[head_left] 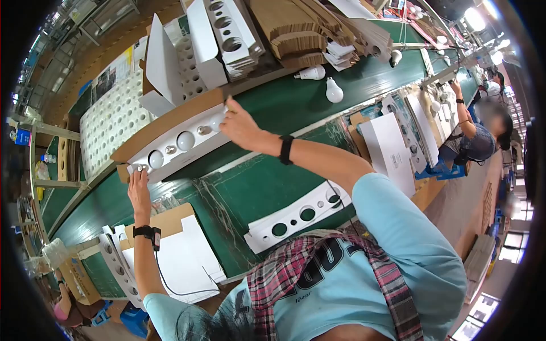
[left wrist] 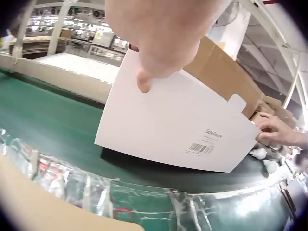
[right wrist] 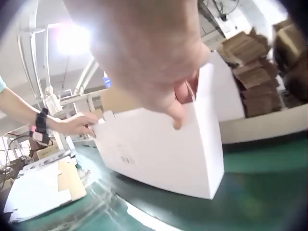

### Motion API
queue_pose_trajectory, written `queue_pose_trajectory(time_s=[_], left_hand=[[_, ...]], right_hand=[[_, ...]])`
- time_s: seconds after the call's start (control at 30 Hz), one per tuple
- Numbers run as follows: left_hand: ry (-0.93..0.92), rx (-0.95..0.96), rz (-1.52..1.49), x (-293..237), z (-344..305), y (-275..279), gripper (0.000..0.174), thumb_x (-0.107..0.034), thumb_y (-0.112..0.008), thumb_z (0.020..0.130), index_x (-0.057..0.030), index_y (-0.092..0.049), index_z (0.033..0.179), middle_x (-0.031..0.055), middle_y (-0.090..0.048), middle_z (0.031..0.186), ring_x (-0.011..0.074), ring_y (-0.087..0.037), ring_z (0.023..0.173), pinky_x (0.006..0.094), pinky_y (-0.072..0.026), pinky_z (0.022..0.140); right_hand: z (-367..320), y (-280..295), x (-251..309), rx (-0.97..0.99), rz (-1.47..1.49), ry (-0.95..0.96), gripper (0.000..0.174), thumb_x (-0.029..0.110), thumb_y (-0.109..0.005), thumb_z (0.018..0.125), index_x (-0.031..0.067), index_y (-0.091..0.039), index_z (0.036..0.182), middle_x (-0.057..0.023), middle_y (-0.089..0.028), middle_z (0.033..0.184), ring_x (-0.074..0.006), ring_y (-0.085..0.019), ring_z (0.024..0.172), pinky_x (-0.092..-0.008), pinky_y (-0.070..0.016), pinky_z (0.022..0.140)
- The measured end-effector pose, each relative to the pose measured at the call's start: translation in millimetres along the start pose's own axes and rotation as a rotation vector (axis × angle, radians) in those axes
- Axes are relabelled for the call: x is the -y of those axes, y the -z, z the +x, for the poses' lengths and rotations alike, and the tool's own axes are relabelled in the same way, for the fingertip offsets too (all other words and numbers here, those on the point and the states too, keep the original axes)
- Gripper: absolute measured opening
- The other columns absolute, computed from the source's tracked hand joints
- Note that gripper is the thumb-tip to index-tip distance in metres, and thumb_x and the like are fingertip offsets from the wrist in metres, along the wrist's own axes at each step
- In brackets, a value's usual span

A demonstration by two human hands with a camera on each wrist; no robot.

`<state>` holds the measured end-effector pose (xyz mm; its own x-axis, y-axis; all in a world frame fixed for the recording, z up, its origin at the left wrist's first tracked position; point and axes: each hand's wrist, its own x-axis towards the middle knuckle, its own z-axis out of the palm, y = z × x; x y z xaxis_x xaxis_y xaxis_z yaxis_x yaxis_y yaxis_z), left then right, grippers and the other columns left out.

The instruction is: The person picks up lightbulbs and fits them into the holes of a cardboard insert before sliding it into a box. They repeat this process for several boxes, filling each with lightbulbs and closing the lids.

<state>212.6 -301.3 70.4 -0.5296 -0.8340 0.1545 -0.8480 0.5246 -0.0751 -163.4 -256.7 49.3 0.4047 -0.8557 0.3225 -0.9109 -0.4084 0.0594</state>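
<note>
An open white box (head_left: 196, 149) with a brown inside flap (head_left: 170, 122) stands tilted on the green belt, with bulbs and a white holed insert inside. My left hand (head_left: 139, 193) grips its left end, the thumb on the outer wall. At the right end my right hand (head_left: 242, 126) pinches the wall. Printed text and a barcode show on the box's front (left wrist: 183, 130) in the left wrist view. The right wrist view shows the right thumb pressed on the box wall (right wrist: 159, 149), the other fingers partly hidden behind it.
Two loose bulbs (head_left: 334, 90) lie on the belt to the right. A holed white insert (head_left: 296, 219) lies near my body, a flattened box (head_left: 176, 250) left of it. Beyond the belt are a holed tray (head_left: 114, 108), stacked inserts (head_left: 230, 40) and cardboard pieces (head_left: 296, 42). Another person (head_left: 483, 133) sits at right.
</note>
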Motion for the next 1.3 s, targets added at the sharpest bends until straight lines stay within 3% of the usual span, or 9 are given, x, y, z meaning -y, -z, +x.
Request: queue_pose_trajectory(time_s=[0.1,0.23,0.37,0.57,0.7,0.9,0.97,1.13,1.3], left_hand=[[0.102,-0.029,0.007,46.9,-14.4,-19.9,0.027,0.002,-0.059,0.077,-0.0037,-0.059,0.103,0.0102,-0.058,0.099,0.0282,-0.056,0.098,0.0375,-0.0488,0.078],[0.278,0.024,-0.067,122.0,-43.6,-33.3,0.026,0.001,-0.054,0.079,-0.0046,-0.059,0.104,0.0103,-0.059,0.099,0.0291,-0.056,0.095,0.0389,-0.0486,0.076],[0.342,0.055,0.144,139.7,-51.5,-18.8,0.024,0.003,-0.052,0.075,-0.0070,-0.058,0.096,0.0111,-0.058,0.095,0.0309,-0.056,0.094,0.0411,-0.0452,0.079],[0.326,-0.203,-0.016,96.6,-29.3,5.6,0.046,0.007,-0.050,0.071,-0.0088,-0.056,0.114,0.0102,-0.056,0.111,0.0324,-0.051,0.106,0.0406,-0.0427,0.087],[0.434,-0.243,-0.247,107.5,-17.7,-14.7,0.027,-0.011,-0.061,0.083,-0.0042,-0.060,0.109,0.0138,-0.061,0.108,0.0328,-0.056,0.101,0.0379,-0.0438,0.088],[0.610,0.163,-0.615,121.3,3.3,-4.2,0.030,-0.025,-0.060,0.088,0.0021,-0.063,0.102,0.0177,-0.065,0.104,0.0291,-0.063,0.092,0.0338,-0.0463,0.082],[0.506,-0.182,-0.689,120.8,0.2,-2.4,0.034,-0.027,-0.057,0.091,0.0025,-0.062,0.106,0.0166,-0.065,0.108,0.0240,-0.063,0.096,0.0326,-0.0458,0.085],[0.594,-0.360,-1.357,13.2,-1.8,73.1,0.043,-0.031,-0.038,0.097,-0.0018,-0.052,0.125,0.0126,-0.058,0.120,0.0223,-0.053,0.115,0.0368,-0.0381,0.099],[0.506,-0.068,-1.789,-89.4,-47.5,29.7,0.062,-0.054,-0.025,0.097,-0.0057,-0.048,0.128,0.0101,-0.054,0.126,0.0217,-0.045,0.123,0.0385,-0.0268,0.104]], right_hand=[[46.2,11.0,23.0,0.198,0.174,0.082,0.020,0.024,-0.065,0.075,0.0046,-0.062,0.071,-0.0104,-0.063,0.069,-0.0251,-0.061,0.064,-0.0388,-0.0387,0.093],[122.4,51.6,31.7,-0.234,0.501,-0.339,0.053,0.051,-0.063,0.078,-0.0014,-0.060,0.090,-0.0188,-0.063,0.074,-0.0368,-0.062,0.071,-0.0480,-0.0493,0.068],[190.5,57.7,13.6,-0.032,0.628,-0.477,0.077,0.069,-0.053,0.077,-0.0076,-0.060,0.086,-0.0256,-0.064,0.081,-0.0406,-0.064,0.078,-0.0493,-0.0499,0.071],[216.3,4.1,13.2,-0.168,0.647,-0.577,0.053,0.042,-0.046,0.088,-0.0078,-0.060,0.076,-0.0249,-0.063,0.071,-0.0376,-0.065,0.072,-0.0457,-0.0506,0.068],[173.8,34.1,-14.2,0.047,0.922,-0.427,0.042,0.031,-0.044,0.090,-0.0057,-0.060,0.077,-0.0236,-0.063,0.071,-0.0340,-0.065,0.073,-0.0412,-0.0507,0.063],[55.0,150.4,-30.1,-0.165,0.976,-0.361,0.033,0.022,-0.050,0.093,-0.0081,-0.059,0.100,-0.0072,-0.063,0.080,-0.0107,-0.055,0.076,-0.0291,-0.0457,0.070],[0.7,168.2,-58.3,-0.161,1.162,-0.537,0.031,0.019,-0.053,0.092,-0.0062,-0.059,0.108,-0.0034,-0.064,0.093,-0.0104,-0.056,0.085,-0.0267,-0.0451,0.077],[-121.1,188.5,-104.2,-0.282,1.279,-0.928,0.030,0.009,-0.060,0.085,0.0025,-0.055,0.114,-0.0019,-0.060,0.098,-0.0102,-0.056,0.090,-0.0248,-0.0445,0.079],[-195.0,100.0,-99.1,0.208,1.022,-0.905,0.022,0.009,-0.062,0.082,0.0016,-0.064,0.103,-0.0016,-0.063,0.093,-0.0089,-0.054,0.087,-0.0237,-0.0423,0.078]])
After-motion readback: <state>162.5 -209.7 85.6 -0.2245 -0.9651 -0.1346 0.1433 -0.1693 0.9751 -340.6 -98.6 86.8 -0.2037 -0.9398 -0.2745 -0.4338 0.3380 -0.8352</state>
